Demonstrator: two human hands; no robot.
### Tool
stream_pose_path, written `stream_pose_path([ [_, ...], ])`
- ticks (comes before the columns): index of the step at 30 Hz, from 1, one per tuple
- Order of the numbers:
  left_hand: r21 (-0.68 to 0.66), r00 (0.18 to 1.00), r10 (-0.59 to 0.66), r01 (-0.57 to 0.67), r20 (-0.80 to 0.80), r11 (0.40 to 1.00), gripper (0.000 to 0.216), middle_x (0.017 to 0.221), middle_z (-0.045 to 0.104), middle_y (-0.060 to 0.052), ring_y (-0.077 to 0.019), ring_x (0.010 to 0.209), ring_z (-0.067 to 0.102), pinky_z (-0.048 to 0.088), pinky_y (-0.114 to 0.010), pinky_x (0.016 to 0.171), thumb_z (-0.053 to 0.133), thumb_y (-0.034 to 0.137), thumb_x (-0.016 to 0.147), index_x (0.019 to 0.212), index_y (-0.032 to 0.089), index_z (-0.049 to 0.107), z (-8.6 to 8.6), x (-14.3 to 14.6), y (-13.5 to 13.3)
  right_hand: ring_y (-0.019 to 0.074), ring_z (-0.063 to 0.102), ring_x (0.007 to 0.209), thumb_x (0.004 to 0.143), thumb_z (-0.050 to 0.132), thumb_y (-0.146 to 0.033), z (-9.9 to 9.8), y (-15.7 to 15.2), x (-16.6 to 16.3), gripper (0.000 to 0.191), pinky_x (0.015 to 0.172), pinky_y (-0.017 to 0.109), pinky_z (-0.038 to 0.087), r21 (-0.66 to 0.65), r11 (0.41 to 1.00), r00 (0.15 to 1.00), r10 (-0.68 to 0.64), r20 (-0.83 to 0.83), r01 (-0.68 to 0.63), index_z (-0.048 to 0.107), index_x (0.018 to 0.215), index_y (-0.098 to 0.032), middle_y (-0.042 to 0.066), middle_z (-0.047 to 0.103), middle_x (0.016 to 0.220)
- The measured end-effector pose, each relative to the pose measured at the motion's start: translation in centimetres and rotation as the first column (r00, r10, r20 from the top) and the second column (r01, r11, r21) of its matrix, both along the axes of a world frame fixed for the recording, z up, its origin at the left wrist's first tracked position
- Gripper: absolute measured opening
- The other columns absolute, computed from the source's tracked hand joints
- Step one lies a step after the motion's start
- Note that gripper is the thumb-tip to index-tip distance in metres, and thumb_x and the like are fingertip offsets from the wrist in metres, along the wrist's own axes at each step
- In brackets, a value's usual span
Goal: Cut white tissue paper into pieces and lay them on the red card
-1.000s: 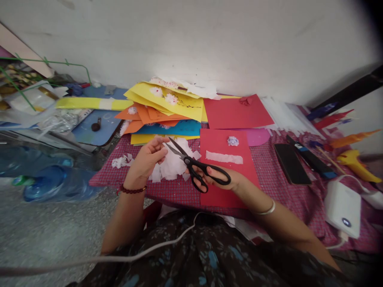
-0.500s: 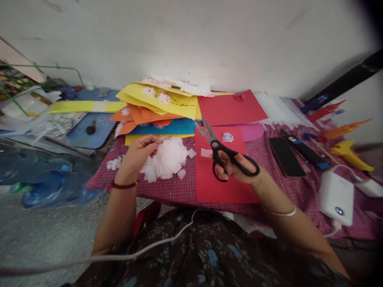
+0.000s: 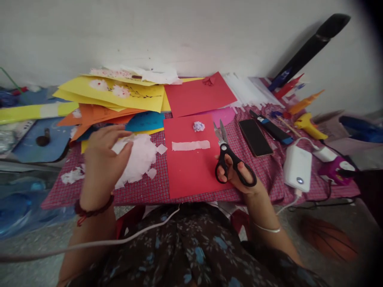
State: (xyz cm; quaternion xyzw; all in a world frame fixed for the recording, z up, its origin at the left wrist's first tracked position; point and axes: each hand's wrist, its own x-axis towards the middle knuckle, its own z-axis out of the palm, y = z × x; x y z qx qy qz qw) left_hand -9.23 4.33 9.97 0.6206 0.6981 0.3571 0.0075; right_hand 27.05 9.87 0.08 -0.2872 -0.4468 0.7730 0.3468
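Observation:
My right hand [image 3: 237, 175] grips black-handled scissors [image 3: 224, 147], fingers through the loops. The blades stand slightly apart and point away from me, at the right edge of a red paper sheet [image 3: 191, 175]. On that sheet lie a pale strip of thin paper [image 3: 190, 146] and a small white and purple crumpled ball [image 3: 198, 126]. My left hand [image 3: 104, 159] is open, thumb apart from the fingers, over the left side of a pile of white tissue paper pieces [image 3: 139, 155]. I see nothing held in it. Two small white squares lie right of the pile.
Behind are stacked yellow sheets [image 3: 146, 101] with flower pictures, orange and blue papers, and another red sheet [image 3: 199, 95]. On the right are white strips [image 3: 251, 91], a phone [image 3: 255, 137], a cutter [image 3: 275, 129], a yellow glue gun [image 3: 309, 125] and a white power bank [image 3: 297, 167].
My left hand has opened and drawn back toward me. The scissors have moved off the pale strip, which now shows in full on the red sheet. The view has shifted right.

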Motion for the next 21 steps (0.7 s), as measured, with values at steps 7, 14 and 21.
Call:
stream_pose_path([
  [7, -0.25, 0.923, -0.275, 0.343, 0.269, 0.905, 0.012, 0.094, 0.073, -0.007, -0.0258, 0.089, 0.066, 0.048, -0.039, 0.086, 0.066, 0.025, 0.08, 0.089, 0.021, 0.071, -3.1, 7.7, 6.1, 0.015, 0.048, 0.062, 0.085, 0.058, -0.068, -0.6, -0.5, -0.1, 0.056, 0.061, 0.031, 0.04, -0.014, 0.997, 0.997, -0.071, -0.036, 0.071, 0.061, 0.115, -0.021, 0.001, 0.055, 0.078],
  [14, -0.484, 0.883, -0.466, 0.384, -0.057, 0.786, 0.026, 0.104, 0.067, -0.016, -0.0327, 0.099, 0.062, 0.045, -0.039, 0.085, 0.067, 0.028, 0.076, 0.099, 0.016, 0.067, -6.8, 11.3, 13.1, 0.0149, 0.053, 0.063, 0.088, 0.057, -0.066, -1.2, -0.9, 0.1, 0.056, 0.061, 0.03, 0.042, 0.047, 0.997, 0.997, -0.064, -0.032, 0.066, 0.061, 0.115, -0.017, 0.004, 0.061, 0.082],
  [21, -0.582, 0.912, -0.407, 0.362, 0.058, 0.728, 0.025, 0.071, 0.059, -0.005, -0.0247, 0.069, 0.056, 0.032, -0.031, 0.064, 0.078, 0.03, 0.061, 0.073, 0.021, 0.058, -7.3, 11.7, 14.7, 0.0146, 0.056, 0.064, 0.091, 0.055, -0.063, -1.5, -0.9, 0.3, 0.06, 0.06, 0.028, 0.043, 0.12, 0.992, 0.998, -0.031, -0.053, 0.037, 0.058, 0.128, -0.016, 0.005, 0.062, 0.085],
])
